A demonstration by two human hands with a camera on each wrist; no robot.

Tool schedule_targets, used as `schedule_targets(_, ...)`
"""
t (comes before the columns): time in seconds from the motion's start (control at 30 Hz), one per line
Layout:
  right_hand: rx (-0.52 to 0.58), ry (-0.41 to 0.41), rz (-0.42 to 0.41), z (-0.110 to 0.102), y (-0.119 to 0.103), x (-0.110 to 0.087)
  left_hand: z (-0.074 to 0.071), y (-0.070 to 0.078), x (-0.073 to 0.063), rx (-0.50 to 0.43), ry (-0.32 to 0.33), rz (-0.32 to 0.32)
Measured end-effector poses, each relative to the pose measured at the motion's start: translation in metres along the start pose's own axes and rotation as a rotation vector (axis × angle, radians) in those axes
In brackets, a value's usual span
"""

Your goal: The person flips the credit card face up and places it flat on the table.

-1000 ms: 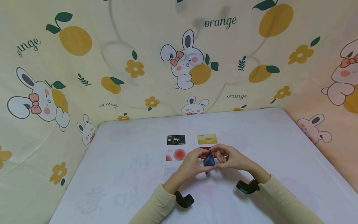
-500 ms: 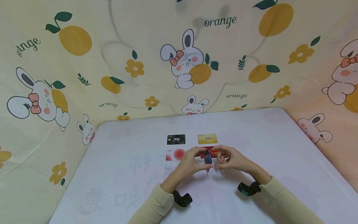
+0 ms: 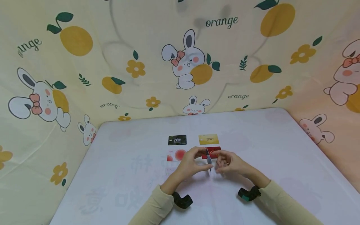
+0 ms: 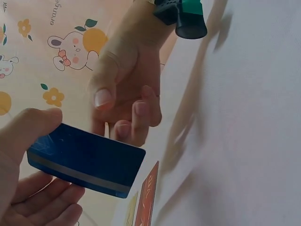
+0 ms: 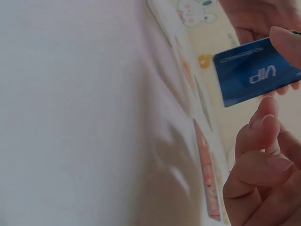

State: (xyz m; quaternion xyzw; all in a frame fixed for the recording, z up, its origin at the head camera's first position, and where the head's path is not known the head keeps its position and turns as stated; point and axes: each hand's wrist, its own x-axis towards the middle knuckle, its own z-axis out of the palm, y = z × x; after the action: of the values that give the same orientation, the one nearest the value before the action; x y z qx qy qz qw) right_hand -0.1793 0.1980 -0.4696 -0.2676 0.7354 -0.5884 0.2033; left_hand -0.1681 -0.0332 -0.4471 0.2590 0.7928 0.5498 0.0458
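My left hand (image 3: 189, 163) pinches a blue plastic card (image 4: 87, 162), thumb on one long edge and fingers on the other. Seen from the head, the card stands nearly edge-on above the table. Its grey-striped back shows in the left wrist view; the face with "VIP" lettering turns toward the right wrist camera. Just right of the card is my right hand (image 3: 232, 163), holding nothing, its fingers loosely bent and a small gap between them and the card. Behind the hands lies a red card (image 3: 216, 149), partly covered by the left hand and blue card.
On the white-covered table (image 3: 126, 175) lie a black VIP card (image 3: 177, 140), a gold card (image 3: 208, 139) and a white card with a red circle (image 3: 175, 155). A pale card (image 3: 170, 170) is partly hidden by the left hand. Printed cloth (image 3: 225, 56) stands behind.
The right hand has let go of the blue card and drawn slightly right. The card has turned to nearly edge-on in the left hand, and more of the red card shows.
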Motion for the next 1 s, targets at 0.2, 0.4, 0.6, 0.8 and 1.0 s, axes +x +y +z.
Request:
schedule_targets(0.2, 0.027, -0.02, -0.01, 0.0041, 0.0043, 0.0006, -0.0001, 0.0014, 0.0002, -0.044, 0.008, 0.014)
schedule_targets(0.4, 0.022, -0.026, 0.02, 0.0071, 0.0044, 0.0005, 0.0003, 0.0022, 0.0003, -0.041, 0.019, 0.029)
schedule_targets(0.6, 0.038, -0.031, -0.001, 0.0085, 0.0054, 0.001, 0.0002, 0.0066, 0.0003, -0.062, 0.014, 0.026)
schedule_targets(0.8, 0.029, -0.026, -0.02, 0.0094, 0.0104, 0.0019, 0.0007, 0.0058, 0.0008, -0.08, 0.008, 0.009)
schedule_targets(1.0, 0.023, -0.014, -0.021, 0.0104, 0.0104, 0.0024, 0.0014, 0.0065, 0.0011, -0.115, 0.005, -0.003)
